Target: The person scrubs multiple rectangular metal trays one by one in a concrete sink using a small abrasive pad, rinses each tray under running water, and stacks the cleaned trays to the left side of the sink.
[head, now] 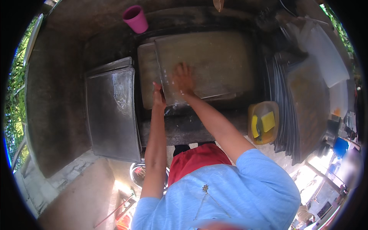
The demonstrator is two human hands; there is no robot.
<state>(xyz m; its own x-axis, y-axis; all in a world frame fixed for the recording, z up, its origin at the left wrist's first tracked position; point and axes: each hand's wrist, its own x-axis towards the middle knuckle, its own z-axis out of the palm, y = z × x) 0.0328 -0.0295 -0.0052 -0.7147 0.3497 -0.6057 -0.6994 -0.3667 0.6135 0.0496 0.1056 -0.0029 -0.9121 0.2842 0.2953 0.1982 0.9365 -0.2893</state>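
In front of me a large flat tray [212, 60] lies in a dark trough [184, 129], overlapping another tray [148, 66] that shows at its left. My left hand [159, 95] grips the upper tray's left edge near its front corner; part of its fingers is hidden. Spread flat on the upper tray's face is my right hand [183, 79], fingers apart and blurred, with nothing in it. Small white flecks dot the tray's near edge.
Wet metal trays [110, 115] lean at the left. Several more trays [307, 109] stand packed upright at the right. Beside them a yellowish plastic container [264, 138] holds yellow sponges [268, 122]. A pink plastic cup [136, 20] sits at the back.
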